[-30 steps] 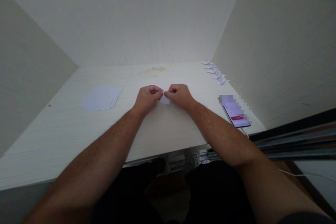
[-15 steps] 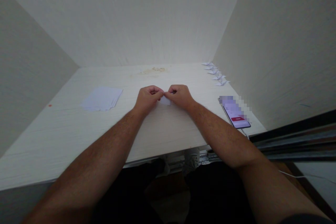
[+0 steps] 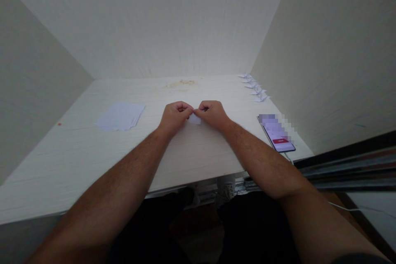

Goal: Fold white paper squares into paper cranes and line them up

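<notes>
My left hand [image 3: 173,116] and my right hand [image 3: 213,114] meet over the middle of a pale wooden desk [image 3: 77,152]. Both are curled into pinches on a small folded piece of white paper [image 3: 194,119], which shows between and just below the fingertips. Most of the paper is hidden by my fingers. A stack of white paper sheets [image 3: 120,116] lies to the left of my left hand.
Several small folded paper figures [image 3: 255,86] line the back right corner by the wall. A phone [image 3: 276,134] with a lit screen lies at the right edge, a cable trailing from it. Walls close in the desk on three sides.
Both hands stay pinched on the folded paper in nearly the same spot; only slight finger shifts show.
</notes>
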Tool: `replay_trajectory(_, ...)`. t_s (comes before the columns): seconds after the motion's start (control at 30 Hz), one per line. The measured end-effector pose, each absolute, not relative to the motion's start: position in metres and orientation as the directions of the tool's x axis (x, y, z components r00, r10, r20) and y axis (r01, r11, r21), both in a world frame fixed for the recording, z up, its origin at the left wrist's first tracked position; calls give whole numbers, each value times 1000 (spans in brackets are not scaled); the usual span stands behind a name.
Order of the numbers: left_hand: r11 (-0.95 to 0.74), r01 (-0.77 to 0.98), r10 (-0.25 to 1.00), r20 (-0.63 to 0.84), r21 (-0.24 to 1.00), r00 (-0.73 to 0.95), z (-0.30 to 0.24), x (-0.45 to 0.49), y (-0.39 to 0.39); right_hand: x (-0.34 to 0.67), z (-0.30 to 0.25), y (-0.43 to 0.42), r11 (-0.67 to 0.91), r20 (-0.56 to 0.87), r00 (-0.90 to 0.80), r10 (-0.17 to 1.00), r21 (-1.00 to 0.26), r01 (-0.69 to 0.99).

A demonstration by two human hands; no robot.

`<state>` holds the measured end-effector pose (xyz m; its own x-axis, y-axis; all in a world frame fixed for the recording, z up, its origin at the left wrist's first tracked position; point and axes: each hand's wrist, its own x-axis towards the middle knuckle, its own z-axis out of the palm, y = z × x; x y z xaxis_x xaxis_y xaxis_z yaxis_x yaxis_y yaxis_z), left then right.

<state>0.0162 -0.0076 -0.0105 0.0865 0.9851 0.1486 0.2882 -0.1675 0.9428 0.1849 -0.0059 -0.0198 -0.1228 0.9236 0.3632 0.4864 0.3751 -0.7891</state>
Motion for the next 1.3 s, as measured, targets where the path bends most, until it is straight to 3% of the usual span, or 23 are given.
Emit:
replay_trajectory(0.4,-176,283,984,158,943,86,-12,16,-6,186,-17,-8,340,324,-120,938,-804,488)
replay_trajectory(0.63,-181,338,982,191,924,1,-12,15,-2,184,-16,-9,344,344,-104,933,-772,535)
replay_trajectory(0.87,-213,223,972,230,951,-51,-14,16,1,173,-18,-9,295,293,-38,955,-933,207)
replay_trajectory(1.3,-254,286,950,294,924,-107,-8,22,-7,170,-13,-7,222,234,74,969,-964,143)
